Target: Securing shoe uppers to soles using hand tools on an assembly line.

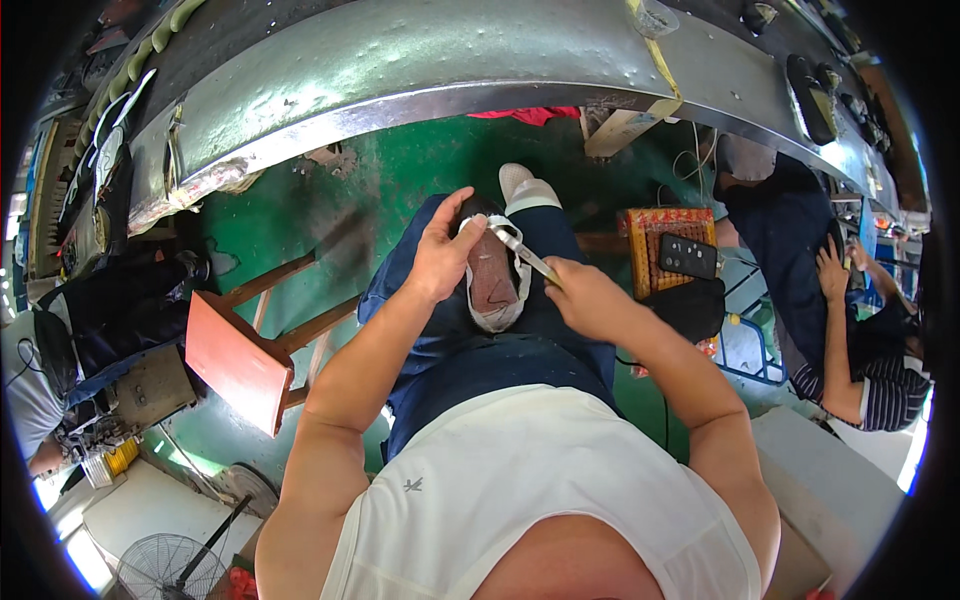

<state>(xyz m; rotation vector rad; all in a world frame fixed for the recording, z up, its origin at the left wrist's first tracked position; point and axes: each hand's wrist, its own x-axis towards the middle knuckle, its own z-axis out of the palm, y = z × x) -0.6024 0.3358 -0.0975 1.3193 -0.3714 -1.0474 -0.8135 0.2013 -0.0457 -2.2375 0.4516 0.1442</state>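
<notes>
Across my lap lies an unfinished shoe, its brown bottom facing up and a white upper edge wrapped around the rim. My left hand is closed around its far left side near the dark end, thumb over the edge. In my right hand is a slim hand tool with a silver, flat shaft and a yellowish grip. Its tip touches the white edge at the shoe's far right; the exact kind of tool is not clear. My right fingers wrap the grip.
A metal workbench curves across the far side, with dark shoes at its right. To my left stands a wooden stool; at right, a beaded seat bears a black remote-like device. Co-workers sit on both sides. A fan is at lower left.
</notes>
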